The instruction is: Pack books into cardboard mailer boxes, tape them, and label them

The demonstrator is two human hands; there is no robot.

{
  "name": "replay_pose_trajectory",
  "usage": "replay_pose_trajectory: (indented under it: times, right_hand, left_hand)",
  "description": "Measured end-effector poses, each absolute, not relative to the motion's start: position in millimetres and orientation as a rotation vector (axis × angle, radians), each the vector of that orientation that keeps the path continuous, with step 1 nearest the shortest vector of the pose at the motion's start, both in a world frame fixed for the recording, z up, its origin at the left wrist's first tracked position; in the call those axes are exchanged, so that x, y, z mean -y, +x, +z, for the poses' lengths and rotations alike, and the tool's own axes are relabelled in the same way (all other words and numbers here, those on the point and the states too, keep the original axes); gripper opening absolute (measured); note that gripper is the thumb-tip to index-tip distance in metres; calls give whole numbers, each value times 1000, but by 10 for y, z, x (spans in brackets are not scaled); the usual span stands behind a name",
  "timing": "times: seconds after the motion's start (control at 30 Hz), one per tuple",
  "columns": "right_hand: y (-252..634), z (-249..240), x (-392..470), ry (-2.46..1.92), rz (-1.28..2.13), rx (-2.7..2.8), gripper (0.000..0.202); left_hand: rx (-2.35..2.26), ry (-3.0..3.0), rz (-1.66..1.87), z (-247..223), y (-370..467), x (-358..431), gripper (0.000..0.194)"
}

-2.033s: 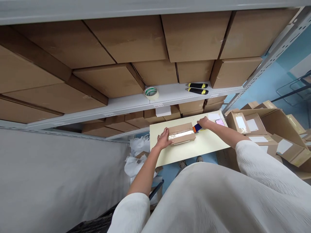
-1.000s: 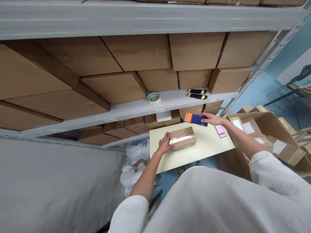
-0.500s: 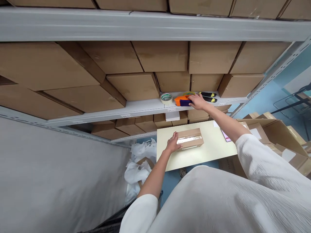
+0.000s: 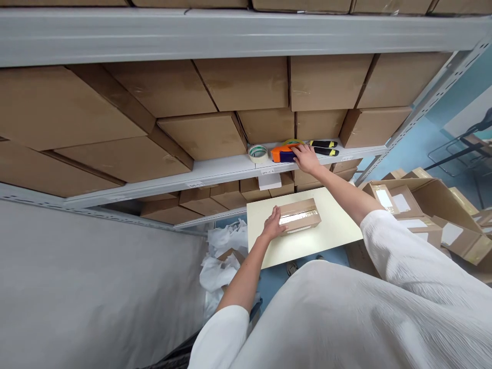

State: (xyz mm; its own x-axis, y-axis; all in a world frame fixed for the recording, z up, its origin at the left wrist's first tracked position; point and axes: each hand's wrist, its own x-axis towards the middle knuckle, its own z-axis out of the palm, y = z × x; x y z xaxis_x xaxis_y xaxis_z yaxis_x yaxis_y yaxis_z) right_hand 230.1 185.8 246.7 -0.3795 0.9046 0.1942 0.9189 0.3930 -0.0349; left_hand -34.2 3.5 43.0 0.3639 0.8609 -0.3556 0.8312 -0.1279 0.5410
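Note:
My left hand grips the left end of a small cardboard box, thumb along the near side and fingers over the far edge. Shiny clear tape runs along the box's top. The box lies on a pale yellow tabletop. Farther off, my right hand is closed over the right end of an orange and dark blue tape dispenser on the shelf; some fingertips are hidden. Left of the dispenser lies a roll of cream tape. Black and yellow tool handles lie just beyond my right hand.
Large cardboard boxes fill the grey metal shelving ahead. More boxes sit on the level below. At the right stands a big open carton holding smaller labelled boxes. White plastic bags lie on the floor left of the table.
The view has shifted slightly, and the shelf sits a little farther left and higher in it. My right hand stays at the tape dispenser, my left on the box.

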Motion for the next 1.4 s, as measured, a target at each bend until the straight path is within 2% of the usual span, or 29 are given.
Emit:
replay_pose_trajectory:
  times: [0.17, 0.37, 0.47, 0.57, 0.8, 1.0, 1.17, 1.4]
  right_hand:
    - [2269, 2271, -1434, -1510, -100, 2328, 67]
    - [2212, 1284, -179, -1382, 402, 2667, 53]
    - [2202, 842, 272, -1496, 510, 2705, 67]
    - [2293, 597, 427, -1481, 450, 2709, 75]
    - [2679, 380, 467, -1490, 302, 2636, 81]
    - [2716, 311, 496, -1539, 410, 2534, 82]
    - [2973, 334, 396, -1604, 500, 2361, 69]
    - [3909, 373, 239, -2043, 522, 2052, 53]
  left_hand:
    - [-1505, 1962, 27, 492, -315, 6, 108]
    - [-1453, 2109, 100, 476, -200, 143, 97]
    - [-1399, 2188, 74, 443, -149, 257, 85]
    - [-1405, 2270, 45, 412, -130, 342, 77]
    - [-1450, 2372, 42, 393, -105, 376, 77]
    - [-1470, 2280, 59, 438, -72, 357, 75]
    - [-1541, 2151, 116, 569, 34, 256, 69]
    - [-1434, 2158, 346, 746, 668, 31, 56]
